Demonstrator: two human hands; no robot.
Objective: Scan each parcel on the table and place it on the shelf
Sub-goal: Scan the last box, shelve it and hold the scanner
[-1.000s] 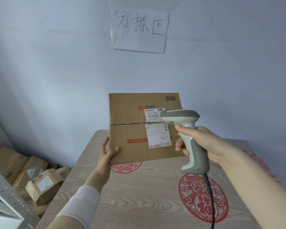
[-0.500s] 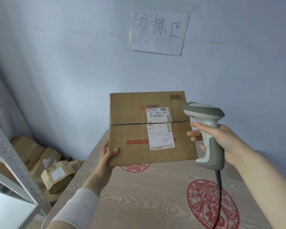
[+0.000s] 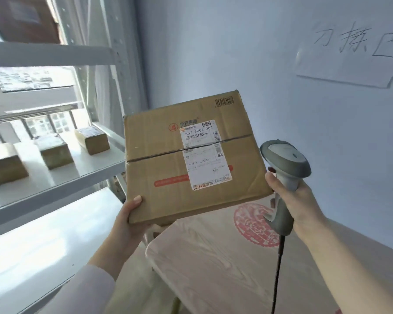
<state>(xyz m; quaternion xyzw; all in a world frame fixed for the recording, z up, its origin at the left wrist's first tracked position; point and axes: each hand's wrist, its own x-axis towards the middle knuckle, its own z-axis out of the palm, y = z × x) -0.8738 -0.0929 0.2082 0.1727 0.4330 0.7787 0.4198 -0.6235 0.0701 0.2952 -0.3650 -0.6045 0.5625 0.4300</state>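
A brown cardboard parcel (image 3: 166,159) with a white shipping label facing me is held up in the air, tilted, over the table's left end. My left hand (image 3: 128,219) grips its lower left corner, thumb on the front face. My right hand (image 3: 297,200) grips the handle of a grey and white barcode scanner (image 3: 286,164), just right of the parcel's lower right corner; its black cable hangs down. A white metal shelf (image 3: 61,184) stands to the left, its middle board level with the parcel.
Three small cardboard boxes (image 3: 52,152) sit on the middle shelf board, and a brown box (image 3: 23,19) on the board above. The wooden table (image 3: 213,264) with red paper-cut designs lies below. A handwritten paper sign (image 3: 349,53) hangs on the wall.
My view has swung left, bringing the shelf into sight. The parcel has moved left off the table and tilted. The scanner has drawn back to the parcel's right side.
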